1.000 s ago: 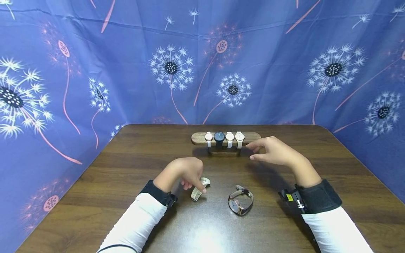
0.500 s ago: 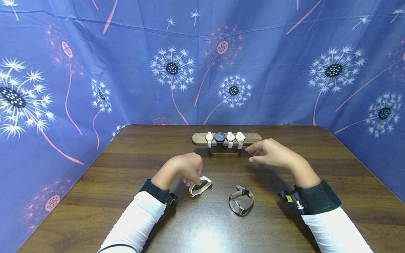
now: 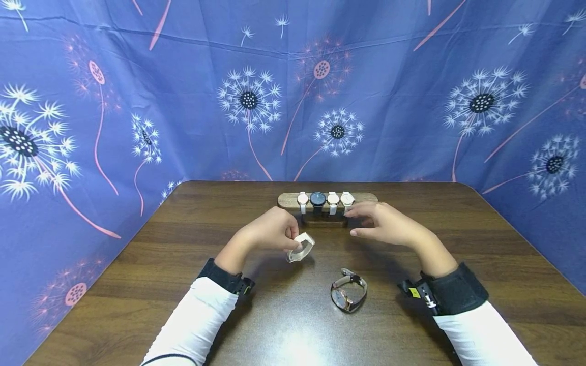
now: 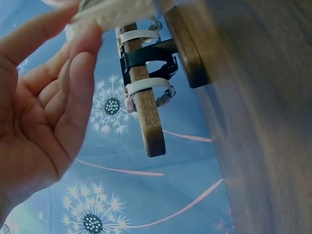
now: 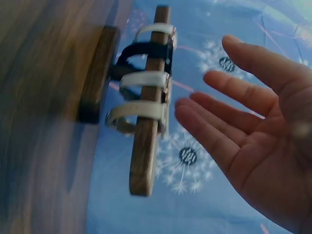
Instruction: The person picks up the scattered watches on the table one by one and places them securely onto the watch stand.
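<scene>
The left hand (image 3: 270,234) pinched the white watch (image 3: 302,246) above the bench (image 3: 183,264), at 6 o'clock from the watch stand (image 3: 327,201), while the right hand (image 3: 384,223) hovered open-fingered; likely mid-carry, needing careful strap alignment next

This looks like a staged recording booth, perhaps in a lab: a blue dandelion-print cloth (image 3: 412,112) walls in a dark wooden table (image 3: 137,264) on three sides, and a small wooden stand (image 3: 289,200) displays four watches (image 3: 325,201).
</scene>
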`<state>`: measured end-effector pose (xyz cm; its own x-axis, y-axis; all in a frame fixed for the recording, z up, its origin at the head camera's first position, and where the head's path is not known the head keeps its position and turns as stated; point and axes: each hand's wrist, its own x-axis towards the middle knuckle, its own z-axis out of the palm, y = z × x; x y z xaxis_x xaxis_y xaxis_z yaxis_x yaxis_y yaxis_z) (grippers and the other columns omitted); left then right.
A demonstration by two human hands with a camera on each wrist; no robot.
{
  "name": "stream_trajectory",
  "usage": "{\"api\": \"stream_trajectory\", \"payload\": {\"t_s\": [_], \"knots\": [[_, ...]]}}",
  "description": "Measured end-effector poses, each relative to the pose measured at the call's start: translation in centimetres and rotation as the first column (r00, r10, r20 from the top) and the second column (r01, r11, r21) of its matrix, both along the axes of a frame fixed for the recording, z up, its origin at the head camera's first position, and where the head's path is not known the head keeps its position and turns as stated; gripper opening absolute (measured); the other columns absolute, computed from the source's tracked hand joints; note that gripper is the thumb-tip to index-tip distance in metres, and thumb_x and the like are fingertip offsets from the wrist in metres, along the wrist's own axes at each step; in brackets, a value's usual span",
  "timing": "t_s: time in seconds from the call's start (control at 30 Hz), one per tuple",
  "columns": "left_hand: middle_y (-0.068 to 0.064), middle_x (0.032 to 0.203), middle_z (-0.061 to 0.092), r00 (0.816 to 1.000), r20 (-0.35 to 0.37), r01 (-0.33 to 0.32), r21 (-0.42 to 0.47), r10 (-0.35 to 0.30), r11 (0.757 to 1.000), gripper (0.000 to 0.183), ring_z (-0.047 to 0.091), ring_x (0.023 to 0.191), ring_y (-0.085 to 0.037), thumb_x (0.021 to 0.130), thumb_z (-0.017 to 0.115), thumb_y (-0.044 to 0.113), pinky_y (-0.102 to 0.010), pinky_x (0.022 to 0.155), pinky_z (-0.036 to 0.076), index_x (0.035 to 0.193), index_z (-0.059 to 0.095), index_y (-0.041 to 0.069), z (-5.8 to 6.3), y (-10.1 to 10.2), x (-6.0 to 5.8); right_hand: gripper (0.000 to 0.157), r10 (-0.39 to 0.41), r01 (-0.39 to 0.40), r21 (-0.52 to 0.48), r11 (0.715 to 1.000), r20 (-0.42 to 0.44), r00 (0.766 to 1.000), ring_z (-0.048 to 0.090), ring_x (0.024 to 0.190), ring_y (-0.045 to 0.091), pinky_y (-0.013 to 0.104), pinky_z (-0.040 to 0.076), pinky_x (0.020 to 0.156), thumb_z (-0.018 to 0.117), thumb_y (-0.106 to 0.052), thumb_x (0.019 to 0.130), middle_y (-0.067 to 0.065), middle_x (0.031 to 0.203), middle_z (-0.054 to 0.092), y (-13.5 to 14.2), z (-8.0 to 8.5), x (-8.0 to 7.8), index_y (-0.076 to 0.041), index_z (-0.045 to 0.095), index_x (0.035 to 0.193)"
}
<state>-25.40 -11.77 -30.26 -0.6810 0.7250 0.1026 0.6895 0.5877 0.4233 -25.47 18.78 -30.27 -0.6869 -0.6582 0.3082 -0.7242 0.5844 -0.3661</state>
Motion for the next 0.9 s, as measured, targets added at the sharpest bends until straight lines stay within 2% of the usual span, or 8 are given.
{"api": "stream_trajectory", "payload": {"t_s": [0.13, 0.27, 0.37, 0.47, 0.53, 0.57, 0.73, 0.9], "knots": [[0.011, 0.062, 0.064, 0.993, -0.107, -0.039, 0.112, 0.051, 0.993, 0.017, 0.057, 0.056, 0.002, 0.078, 0.081, 0.018, -0.017, 0.055, 0.049, 0.069, 0.067, 0.015, -0.1, 0.5, -0.1, 0.043, 0.001, -0.002, -0.064, 0.998, -0.014, 1.0, 0.057, 0.114, 0.037, 0.04, 0.055, 0.088, 0.076, -0.014, 0.085, 0.022, 0.125, 0.059, -0.8, 0.3, 0.6, 0.004, 0.062, 0.122], [0.008, 0.067, 0.067, 0.974, -0.197, -0.073, 0.205, 0.114, 0.976, 0.016, 0.059, 0.06, 0.001, 0.078, 0.081, 0.018, -0.015, 0.058, 0.05, 0.071, 0.068, 0.014, -0.2, 1.0, 0.0, 0.046, -0.013, 0.014, -0.087, 0.996, 0.012, 1.0, 0.063, 0.107, 0.032, 0.041, 0.053, 0.091, 0.075, -0.016, 0.087, 0.018, 0.118, 0.063, -1.5, 0.6, 1.3, 0.004, 0.059, 0.125], [0.004, 0.069, 0.069, 0.953, -0.259, -0.079, 0.295, 0.159, 0.952, 0.016, 0.061, 0.061, -0.002, 0.078, 0.082, 0.017, -0.014, 0.059, 0.05, 0.072, 0.068, 0.012, -0.4, 1.3, 0.1, 0.046, -0.008, 0.013, -0.101, 0.995, 0.045, 0.999, 0.066, 0.103, 0.03, 0.043, 0.053, 0.091, 0.073, -0.018, 0.089, 0.017, 0.116, 0.065, -2.1, 0.8, 1.6, 0.003, 0.058, 0.127], [0.002, 0.07, 0.069, 0.917, -0.341, -0.058, 0.395, 0.205, 0.917, 0.016, 0.063, 0.06, -0.004, 0.077, 0.084, 0.016, -0.012, 0.058, 0.05, 0.072, 0.069, 0.011, -0.7, 1.8, 0.2, 0.047, -0.019, 0.03, -0.134, 0.991, 0.077, 0.997, 0.066, 0.102, 0.031, 0.044, 0.053, 0.091, 0.072, -0.021, 0.09, 0.016, 0.116, 0.065, -2.9, 0.9, 2.1, 0.003, 0.058, 0.128], [0.002, 0.069, 0.069, 0.869, -0.436, -0.025, 0.432, 0.234, 0.901, 0.017, 0.063, 0.059, -0.004, 0.075, 0.085, 0.016, -0.013, 0.057, 0.05, 0.072, 0.069, 0.011, -0.9, 2.1, 0.4, 0.047, -0.037, 0.052, -0.163, 0.985, 0.092, 0.995, 0.066, 0.102, 0.03, 0.043, 0.053, 0.091, 0.071, -0.023, 0.091, 0.017, 0.116, 0.065, -3.5, 0.9, 2.4, 0.003, 0.059, 0.128], [0.003, 0.069, 0.069, 0.832, -0.497, -0.011, 0.431, 0.247, 0.902, 0.018, 0.063, 0.059, -0.005, 0.073, 0.086, 0.016, -0.014, 0.056, 0.05, 0.072, 0.068, 0.012, -0.9, 2.3, 0.5, 0.048, -0.048, 0.065, -0.18, 0.981, 0.095, 0.994, 0.066, 0.102, 0.031, 0.043, 0.053, 0.091, 0.071, -0.023, 0.09, 0.017, 0.117, 0.065, -3.8, 0.9, 2.5, 0.004, 0.059, 0.128], [0.004, 0.069, 0.066, 0.618, -0.743, 0.047, 0.363, 0.259, 0.93, 0.02, 0.06, 0.059, -0.008, 0.071, 0.087, 0.016, -0.021, 0.052, 0.049, 0.073, 0.067, 0.012, -0.8, 3.4, 1.3, 0.057, -0.091, 0.11, -0.28, 0.954, 0.079, 0.993, 0.065, 0.105, 0.035, 0.043, 0.053, 0.092, 0.077, -0.021, 0.086, 0.022, 0.127, 0.06, -5.0, 0.9, 3.2, 0.006, 0.055, 0.131], [0.005, 0.069, 0.063, 0.476, -0.844, 0.093, 0.327, 0.247, 0.94, 0.016, 0.059, 0.057, -0.008, 0.071, 0.083, 0.012, -0.022, 0.049, 0.049, 0.072, 0.067, 0.012, -1.0, 4.1, 1.9, 0.056, -0.106, 0.13, -0.354, 0.926, 0.085, 0.991, 0.067, 0.102, 0.03, 0.037, 0.055, 0.088, 0.078, -0.018, 0.085, 0.021, 0.126, 0.059, -5.8, 0.6, 3.7, 0.007, 0.056, 0.13]]}}
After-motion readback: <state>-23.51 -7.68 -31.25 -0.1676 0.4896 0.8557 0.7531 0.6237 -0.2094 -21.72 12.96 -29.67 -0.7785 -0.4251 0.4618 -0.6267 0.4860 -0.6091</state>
